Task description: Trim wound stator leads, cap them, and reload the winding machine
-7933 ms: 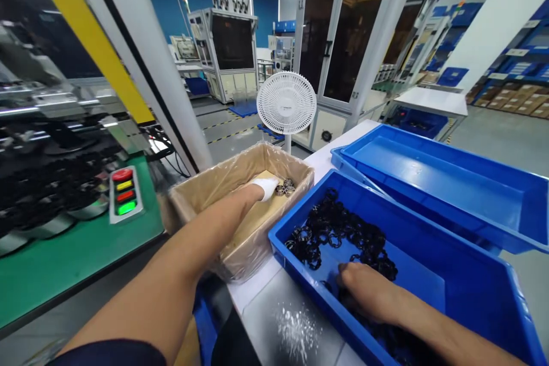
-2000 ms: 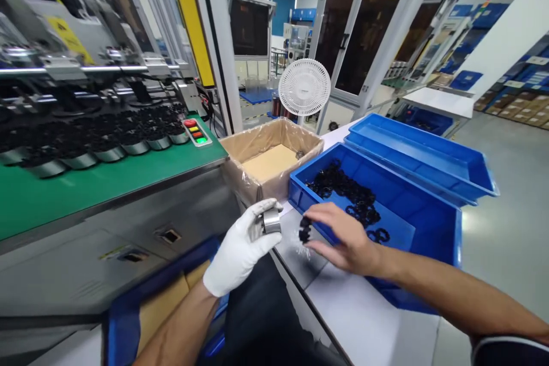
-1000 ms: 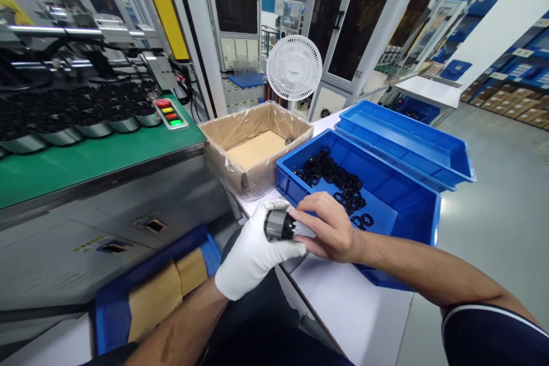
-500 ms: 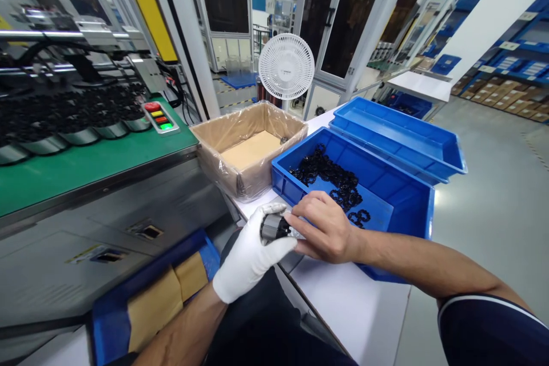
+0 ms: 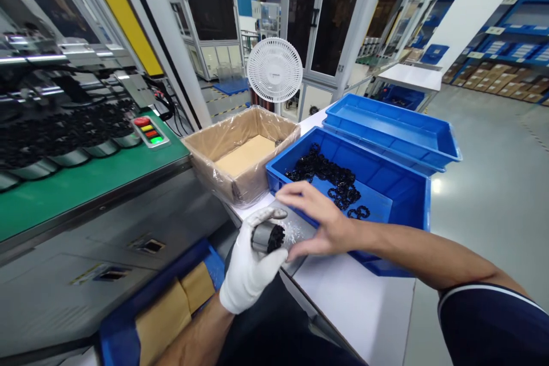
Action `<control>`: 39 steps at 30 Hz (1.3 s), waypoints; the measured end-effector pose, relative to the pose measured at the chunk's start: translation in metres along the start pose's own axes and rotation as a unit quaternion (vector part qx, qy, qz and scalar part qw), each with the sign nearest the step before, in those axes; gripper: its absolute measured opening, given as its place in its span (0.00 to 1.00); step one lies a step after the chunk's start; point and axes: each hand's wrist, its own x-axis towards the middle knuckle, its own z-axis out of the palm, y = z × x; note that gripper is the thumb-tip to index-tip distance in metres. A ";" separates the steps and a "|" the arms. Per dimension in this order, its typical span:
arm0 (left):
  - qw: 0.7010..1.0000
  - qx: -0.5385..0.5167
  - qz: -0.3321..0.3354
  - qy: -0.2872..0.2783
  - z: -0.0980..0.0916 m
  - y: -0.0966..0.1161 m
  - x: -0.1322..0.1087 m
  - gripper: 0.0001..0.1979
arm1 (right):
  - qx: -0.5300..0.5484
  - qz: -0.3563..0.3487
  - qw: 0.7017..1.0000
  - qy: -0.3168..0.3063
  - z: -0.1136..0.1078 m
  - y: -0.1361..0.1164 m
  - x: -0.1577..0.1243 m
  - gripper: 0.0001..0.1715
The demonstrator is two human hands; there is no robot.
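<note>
My left hand (image 5: 253, 263), in a white glove, is closed around a motor stator core (image 5: 263, 237). The core is a short grey metal cylinder with a black toothed end that faces right. Bare and with fingers apart, my right hand (image 5: 319, 220) hovers just right of the core, thumb below and fingers above. Small white shiny specks (image 5: 293, 233) show between the two hands; what they are I cannot make out. Beyond my right hand, black plastic rings (image 5: 330, 174) lie in a blue bin (image 5: 412, 200).
A plastic-lined cardboard box (image 5: 240, 189) stands left of the bin, on the white table (image 5: 343, 303). Another blue tray (image 5: 394, 126) sits behind. Rows of similar cores (image 5: 64, 148) and a button panel (image 5: 148, 131) occupy the green bench at left. A white fan (image 5: 274, 70) stands beyond.
My right hand has come away from the core's black end and its fingers have spread. My left hand still holds the core, now turned slightly. The view has shifted a little.
</note>
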 end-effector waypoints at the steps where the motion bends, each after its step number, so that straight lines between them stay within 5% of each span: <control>1: 1.000 0.004 0.018 -0.002 -0.002 0.002 -0.002 0.24 | 0.053 0.047 0.997 0.006 -0.001 0.001 0.001 0.45; 3: 0.999 0.014 0.043 -0.016 -0.004 0.006 -0.008 0.24 | 0.156 0.113 0.981 -0.008 -0.002 0.004 0.001 0.50; 6: 0.998 0.015 0.057 -0.037 -0.003 0.008 -0.014 0.24 | 0.239 0.153 0.957 -0.062 0.003 0.004 -0.001 0.44; 10: 0.996 -0.014 0.074 -0.040 0.003 0.003 -0.017 0.21 | 0.243 0.137 0.959 -0.045 0.013 0.000 -0.005 0.24; 13: 0.994 -0.004 0.102 -0.039 0.003 -0.001 -0.015 0.21 | 0.229 0.113 0.967 -0.014 0.016 0.000 -0.005 0.21; 20: 0.985 0.149 0.081 -0.040 -0.017 -0.018 0.011 0.20 | 0.055 0.138 0.989 0.005 -0.011 0.008 0.006 0.21; 23: 0.968 0.239 0.062 -0.035 -0.002 -0.045 0.024 0.21 | -0.037 0.123 0.990 0.059 -0.017 0.004 0.007 0.14; 27: 0.955 0.266 0.052 -0.116 0.031 -0.090 0.030 0.05 | -0.122 0.047 0.991 0.034 -0.011 0.003 -0.001 0.12; 30: 0.949 0.272 0.058 -0.148 0.048 -0.107 0.020 0.04 | -0.155 0.025 0.987 0.030 -0.007 0.006 -0.007 0.12; 35: 0.942 0.287 0.076 -0.154 0.054 -0.101 -0.004 0.12 | -0.198 -0.012 0.980 0.007 -0.006 0.011 -0.011 0.12; 39: 0.943 0.319 0.076 -0.060 0.016 -0.079 -0.004 0.14 | -0.224 -0.023 0.974 -0.005 -0.003 0.016 -0.015 0.12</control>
